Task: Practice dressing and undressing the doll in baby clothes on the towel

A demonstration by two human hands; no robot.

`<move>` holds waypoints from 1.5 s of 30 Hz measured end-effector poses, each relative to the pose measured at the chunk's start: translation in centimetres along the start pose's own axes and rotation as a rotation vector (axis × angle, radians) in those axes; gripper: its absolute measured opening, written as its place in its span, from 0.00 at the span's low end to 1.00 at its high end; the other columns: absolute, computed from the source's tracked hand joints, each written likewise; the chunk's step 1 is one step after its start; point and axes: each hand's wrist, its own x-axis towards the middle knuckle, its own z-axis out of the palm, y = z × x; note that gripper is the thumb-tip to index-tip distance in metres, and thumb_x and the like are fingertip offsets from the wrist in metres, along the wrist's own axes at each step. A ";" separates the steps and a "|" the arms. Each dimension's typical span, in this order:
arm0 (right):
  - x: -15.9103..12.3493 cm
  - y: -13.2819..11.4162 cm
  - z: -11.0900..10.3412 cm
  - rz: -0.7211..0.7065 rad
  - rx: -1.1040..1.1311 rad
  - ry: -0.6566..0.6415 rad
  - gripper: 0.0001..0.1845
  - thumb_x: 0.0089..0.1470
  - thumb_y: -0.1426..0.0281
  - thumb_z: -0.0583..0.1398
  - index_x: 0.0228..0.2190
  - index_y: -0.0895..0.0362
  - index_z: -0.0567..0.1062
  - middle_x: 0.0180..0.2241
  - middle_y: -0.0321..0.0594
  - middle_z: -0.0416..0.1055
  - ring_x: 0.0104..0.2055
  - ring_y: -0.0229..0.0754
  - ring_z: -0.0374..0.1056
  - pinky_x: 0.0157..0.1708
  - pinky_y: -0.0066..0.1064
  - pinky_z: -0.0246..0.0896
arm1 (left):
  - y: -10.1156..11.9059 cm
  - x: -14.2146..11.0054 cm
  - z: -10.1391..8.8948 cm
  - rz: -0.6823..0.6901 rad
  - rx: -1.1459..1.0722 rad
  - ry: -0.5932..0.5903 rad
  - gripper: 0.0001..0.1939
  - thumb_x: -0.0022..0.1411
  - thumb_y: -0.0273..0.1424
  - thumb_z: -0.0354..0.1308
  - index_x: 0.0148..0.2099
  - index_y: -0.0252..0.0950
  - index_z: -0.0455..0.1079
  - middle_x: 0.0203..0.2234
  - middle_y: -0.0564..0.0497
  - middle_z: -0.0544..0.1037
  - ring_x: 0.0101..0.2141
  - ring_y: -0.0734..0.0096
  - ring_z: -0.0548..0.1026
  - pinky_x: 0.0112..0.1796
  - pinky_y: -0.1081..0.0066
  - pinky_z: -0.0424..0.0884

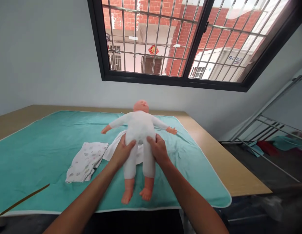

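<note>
A baby doll (141,125) with a white cloth body and pinkish head, hands and feet is face up, its head toward the window and its feet toward me. My left hand (123,150) is closed around its hip on the left, thumb on top. On the other hip my right hand (158,149) grips in the same way. Under the doll lies a plain white cloth (114,148), partly hidden by it. Left of that, white folded baby clothing with a small print (89,161) rests on the green sheet (53,149).
The sheet covers most of a wooden table (224,162). A thin brown stick-like strip (24,200) lies at the front left. Behind the table is a barred window (151,79) in a dark frame. A metal bed frame (265,118) stands at the right.
</note>
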 end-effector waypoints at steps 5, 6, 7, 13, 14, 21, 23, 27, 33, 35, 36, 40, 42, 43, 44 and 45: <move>-0.8 2.7 1.9 0.015 -0.074 -0.018 0.17 0.52 0.61 0.58 0.40 0.58 0.73 0.37 0.40 0.75 0.38 0.43 0.68 0.37 0.31 0.65 | -2.9 -0.7 -1.3 -0.035 -0.011 -0.020 0.29 0.64 0.37 0.55 0.65 0.37 0.57 0.59 0.44 0.69 0.56 0.61 0.70 0.55 0.64 0.67; -0.8 3.2 1.8 0.018 -0.081 -0.021 0.17 0.52 0.61 0.58 0.41 0.58 0.73 0.38 0.40 0.75 0.39 0.43 0.68 0.38 0.31 0.65 | -3.3 -0.7 -1.1 -0.046 -0.015 -0.028 0.29 0.64 0.37 0.55 0.65 0.36 0.57 0.59 0.44 0.70 0.56 0.61 0.70 0.54 0.64 0.68; -0.8 3.7 1.6 0.023 -0.084 -0.024 0.18 0.52 0.60 0.58 0.41 0.57 0.73 0.39 0.40 0.74 0.40 0.44 0.68 0.39 0.32 0.65 | -3.6 -0.6 -0.9 -0.064 -0.021 -0.036 0.29 0.64 0.37 0.55 0.65 0.36 0.57 0.58 0.44 0.71 0.55 0.60 0.71 0.54 0.64 0.69; -0.3 6.6 0.7 0.103 -0.122 -0.019 0.18 0.52 0.59 0.58 0.41 0.57 0.74 0.38 0.41 0.75 0.39 0.45 0.68 0.38 0.33 0.65 | -5.3 0.0 0.1 -0.142 -0.048 -0.078 0.28 0.62 0.38 0.56 0.62 0.34 0.60 0.52 0.42 0.75 0.51 0.55 0.75 0.49 0.62 0.73; -0.2 7.0 0.6 0.113 -0.127 -0.018 0.18 0.52 0.59 0.58 0.40 0.57 0.74 0.38 0.41 0.75 0.39 0.45 0.68 0.38 0.32 0.65 | -5.6 0.2 0.2 -0.138 -0.035 -0.074 0.28 0.62 0.39 0.57 0.61 0.34 0.61 0.51 0.42 0.76 0.50 0.54 0.75 0.48 0.62 0.74; 0.1 8.2 0.3 0.150 -0.134 -0.053 0.19 0.52 0.59 0.58 0.42 0.56 0.74 0.40 0.42 0.75 0.41 0.46 0.69 0.38 0.32 0.66 | -7.1 0.7 0.3 -0.114 0.033 -0.026 0.25 0.58 0.44 0.61 0.54 0.37 0.67 0.46 0.43 0.79 0.46 0.51 0.77 0.41 0.63 0.76; -0.1 8.3 0.3 0.152 -0.147 -0.056 0.19 0.52 0.59 0.58 0.43 0.55 0.74 0.41 0.43 0.76 0.41 0.47 0.69 0.38 0.33 0.67 | -7.1 0.6 0.3 -0.124 0.067 -0.031 0.26 0.58 0.45 0.60 0.55 0.37 0.67 0.47 0.42 0.78 0.47 0.51 0.77 0.42 0.64 0.76; -0.3 8.5 0.0 0.176 -0.120 -0.093 0.21 0.53 0.56 0.59 0.45 0.54 0.74 0.43 0.42 0.76 0.42 0.47 0.71 0.39 0.34 0.68 | -6.9 0.5 -0.3 -0.141 0.160 -0.100 0.31 0.61 0.47 0.55 0.60 0.34 0.64 0.50 0.41 0.77 0.49 0.55 0.75 0.46 0.64 0.73; 1.6 8.9 -2.2 0.114 -0.375 -0.095 0.24 0.61 0.55 0.48 0.36 0.57 0.77 0.33 0.42 0.75 0.38 0.46 0.70 0.40 0.36 0.66 | -7.6 2.6 -3.9 -0.191 0.614 -0.017 0.24 0.66 0.41 0.46 0.57 0.37 0.70 0.45 0.45 0.79 0.40 0.61 0.77 0.44 0.63 0.72; 2.9 8.8 -2.9 0.030 -0.605 -0.046 0.21 0.61 0.61 0.49 0.38 0.58 0.78 0.36 0.44 0.75 0.43 0.48 0.69 0.47 0.38 0.63 | -7.9 3.7 -4.9 -0.121 0.830 0.028 0.21 0.66 0.37 0.46 0.54 0.38 0.73 0.50 0.44 0.77 0.47 0.59 0.75 0.49 0.63 0.69; 3.6 8.7 -3.1 -0.002 -0.731 -0.029 0.19 0.60 0.63 0.51 0.41 0.59 0.78 0.40 0.46 0.74 0.47 0.49 0.68 0.51 0.38 0.60 | -8.1 4.3 -5.2 -0.110 0.919 0.026 0.21 0.65 0.36 0.46 0.54 0.38 0.73 0.52 0.44 0.76 0.50 0.57 0.73 0.51 0.63 0.67; 5.0 8.6 -2.8 0.040 -1.132 -0.020 0.23 0.57 0.60 0.57 0.49 0.61 0.75 0.47 0.55 0.70 0.53 0.56 0.63 0.53 0.42 0.56 | -8.8 5.4 -4.4 -0.154 1.151 -0.032 0.23 0.64 0.40 0.48 0.54 0.35 0.71 0.53 0.36 0.72 0.53 0.46 0.69 0.50 0.55 0.67; 5.2 8.9 -2.4 0.079 -1.213 -0.006 0.25 0.57 0.58 0.57 0.50 0.62 0.74 0.47 0.57 0.69 0.52 0.58 0.63 0.50 0.42 0.57 | -9.1 5.7 -3.7 -0.171 1.208 0.005 0.25 0.64 0.43 0.47 0.54 0.32 0.70 0.53 0.32 0.71 0.53 0.41 0.69 0.49 0.50 0.65; 5.2 9.0 -2.2 0.082 -1.225 0.005 0.24 0.58 0.59 0.57 0.50 0.62 0.73 0.47 0.58 0.69 0.52 0.58 0.63 0.49 0.42 0.58 | -9.3 5.9 -3.4 -0.179 1.217 0.027 0.26 0.64 0.43 0.46 0.54 0.30 0.70 0.53 0.30 0.71 0.53 0.39 0.68 0.49 0.48 0.65; 5.3 9.2 -2.1 0.079 -1.222 0.015 0.23 0.58 0.61 0.57 0.50 0.62 0.72 0.47 0.57 0.69 0.53 0.58 0.63 0.49 0.41 0.58 | -9.3 6.1 -3.2 -0.192 1.209 0.041 0.26 0.64 0.44 0.45 0.53 0.30 0.70 0.53 0.30 0.70 0.54 0.39 0.67 0.50 0.47 0.63; 5.4 9.3 -2.1 0.074 -1.203 0.024 0.23 0.58 0.63 0.56 0.51 0.62 0.71 0.48 0.56 0.69 0.53 0.57 0.63 0.49 0.40 0.58 | -9.4 6.5 -3.2 -0.212 1.188 0.046 0.26 0.65 0.44 0.44 0.52 0.30 0.70 0.53 0.29 0.70 0.54 0.38 0.67 0.50 0.47 0.63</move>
